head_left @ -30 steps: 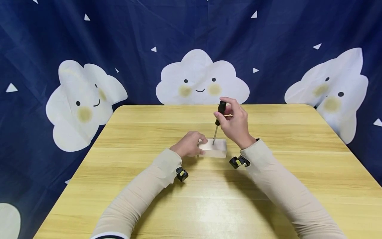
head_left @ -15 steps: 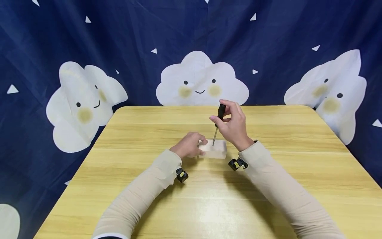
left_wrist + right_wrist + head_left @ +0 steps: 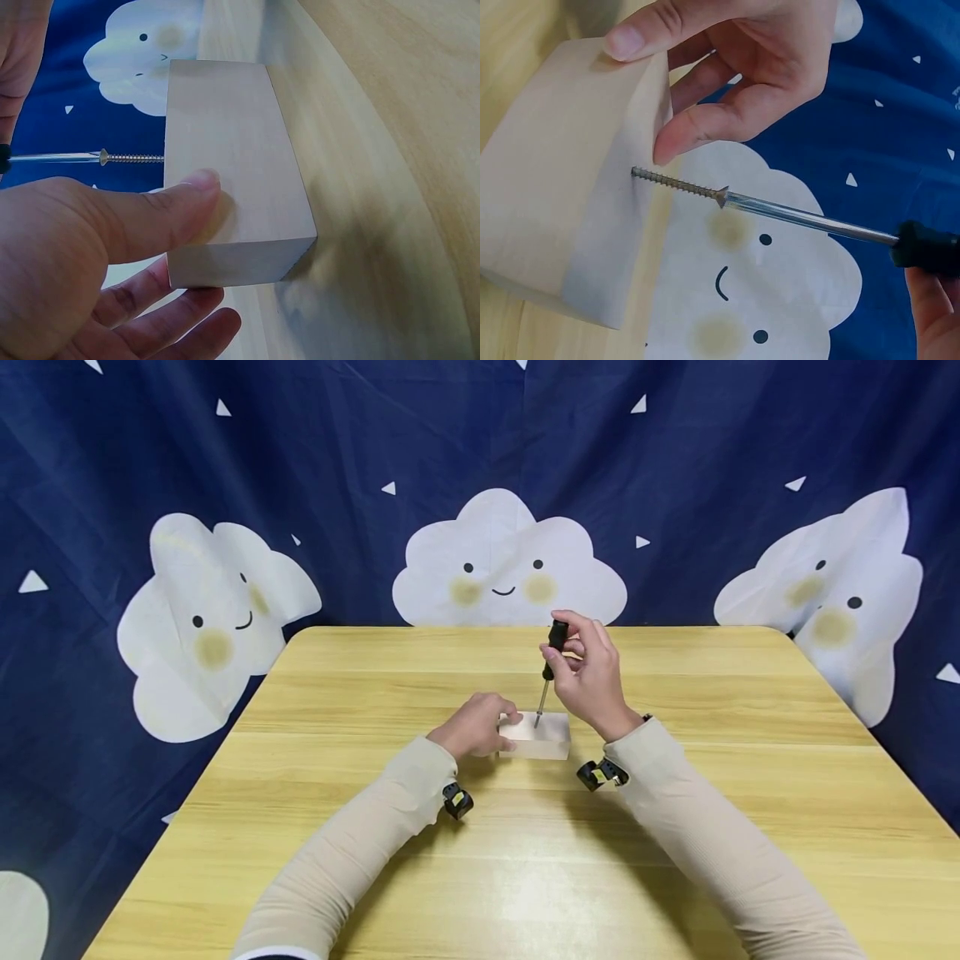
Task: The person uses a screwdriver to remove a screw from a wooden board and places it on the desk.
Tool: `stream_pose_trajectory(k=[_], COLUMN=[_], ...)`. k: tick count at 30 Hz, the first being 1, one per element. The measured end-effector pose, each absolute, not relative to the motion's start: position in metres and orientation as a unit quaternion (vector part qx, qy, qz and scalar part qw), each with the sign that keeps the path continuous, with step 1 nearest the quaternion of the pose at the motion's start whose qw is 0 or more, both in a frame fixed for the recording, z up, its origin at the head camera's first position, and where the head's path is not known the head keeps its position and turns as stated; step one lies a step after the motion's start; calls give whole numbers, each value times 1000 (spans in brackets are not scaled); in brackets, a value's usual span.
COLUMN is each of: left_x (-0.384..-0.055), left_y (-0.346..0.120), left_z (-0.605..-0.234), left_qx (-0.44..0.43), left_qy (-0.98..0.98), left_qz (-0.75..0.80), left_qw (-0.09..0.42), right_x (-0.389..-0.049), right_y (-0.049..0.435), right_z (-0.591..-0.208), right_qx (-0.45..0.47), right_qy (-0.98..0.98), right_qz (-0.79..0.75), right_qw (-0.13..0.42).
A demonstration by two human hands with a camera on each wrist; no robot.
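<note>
A pale wooden block (image 3: pixel 551 747) lies on the table in the head view. My left hand (image 3: pixel 474 724) grips its left end, with the thumb on the near face and fingers on the far side. A threaded screw (image 3: pixel 676 183) stands in the block's upper face, most of its thread showing outside the wood. Against the screw's head sits the tip of a screwdriver (image 3: pixel 810 217) with a bright shaft and black handle. My right hand (image 3: pixel 592 675) holds that handle between thumb and fingers, above the block. The screwdriver leans slightly to the right in the head view.
The light wood-grain table (image 3: pixel 517 843) spreads around both hands. Behind it hangs a dark blue curtain (image 3: pixel 330 435) with white clouds and small triangles. Each wrist carries a small black camera, such as the left camera (image 3: pixel 457 800).
My right thumb first reached out to the left, then came back against the screwdriver handle. The left hand and the block stay in place.
</note>
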State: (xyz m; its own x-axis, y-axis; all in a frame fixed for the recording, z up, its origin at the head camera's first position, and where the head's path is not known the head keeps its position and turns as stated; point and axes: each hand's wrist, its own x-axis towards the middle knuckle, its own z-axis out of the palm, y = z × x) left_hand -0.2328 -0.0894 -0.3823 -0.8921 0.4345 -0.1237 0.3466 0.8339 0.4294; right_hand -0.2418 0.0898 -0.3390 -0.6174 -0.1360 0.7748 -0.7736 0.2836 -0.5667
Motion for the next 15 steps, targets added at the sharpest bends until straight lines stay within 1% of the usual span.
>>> stream_pose_trajectory(k=[3,5,8,15], left_x=[-233,-233,-233,-233], left_y=[-90,-90,-90,-90], left_z=[-382,-383,-384,-383], left_qx=[206,205,204,203], left_qy=[951,950,950,950], left_qz=[205,206,207,208], left_qw=[110,111,112,116], right_x=[-242,-243,-243,-242], right_y=[90,91,92,96], right_z=[-338,-338,-338,-339], right_qx=[336,344,338,317], right_qy=[-725,-724,-728,-738], right_qz=[532,532,529,512], right_qw=[282,275,277,303])
